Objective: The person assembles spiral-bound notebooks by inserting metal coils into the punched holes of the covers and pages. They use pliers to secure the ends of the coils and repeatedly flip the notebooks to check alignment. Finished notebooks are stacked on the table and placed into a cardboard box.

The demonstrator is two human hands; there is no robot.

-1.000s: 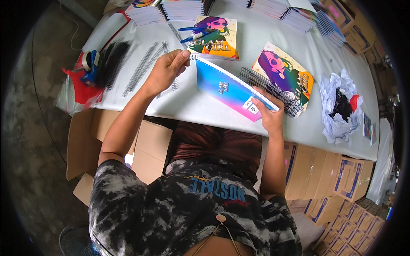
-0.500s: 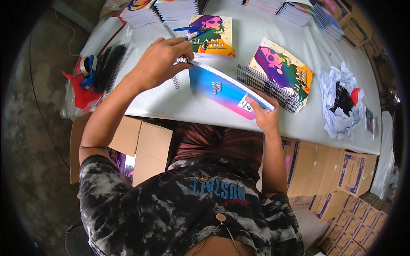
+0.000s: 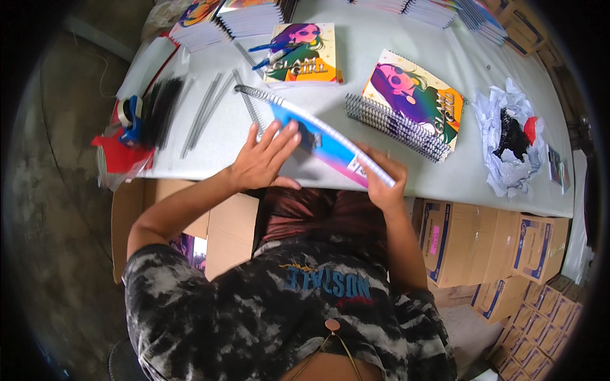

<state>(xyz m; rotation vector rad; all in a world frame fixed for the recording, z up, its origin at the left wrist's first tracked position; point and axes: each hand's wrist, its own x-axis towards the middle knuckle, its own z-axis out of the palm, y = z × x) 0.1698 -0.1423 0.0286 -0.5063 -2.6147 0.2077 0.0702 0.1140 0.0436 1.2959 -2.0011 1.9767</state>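
A notebook (image 3: 340, 159) with a blue-to-pink cover stands tilted over the table's near edge, its punched white edge upward. My right hand (image 3: 384, 176) grips its right end, thumb on the cover. A dark spiral coil (image 3: 249, 91) runs along the punched edge and sticks out past the left end. My left hand (image 3: 267, 157) is open, fingers spread beside the cover's left part; whether it touches the cover I cannot tell. Loose coils (image 3: 206, 114) lie to its left. Beyond the notebook, pens (image 3: 273, 56) rest on a stack of illustrated notebooks (image 3: 323, 57).
Several bound notebooks (image 3: 410, 95) lie at right with their coils toward me. Crumpled white wrapping (image 3: 486, 143) is farther right. At left are black coils (image 3: 165, 105) and a blue tape dispenser (image 3: 131, 120). Notebook stacks (image 3: 251, 19) line the back; cardboard boxes (image 3: 467, 241) stand below the table.
My left hand has let go of the coil at the notebook's left end and moved down beside the cover, fingers now spread. My right hand keeps its hold, slightly lower and leftward.
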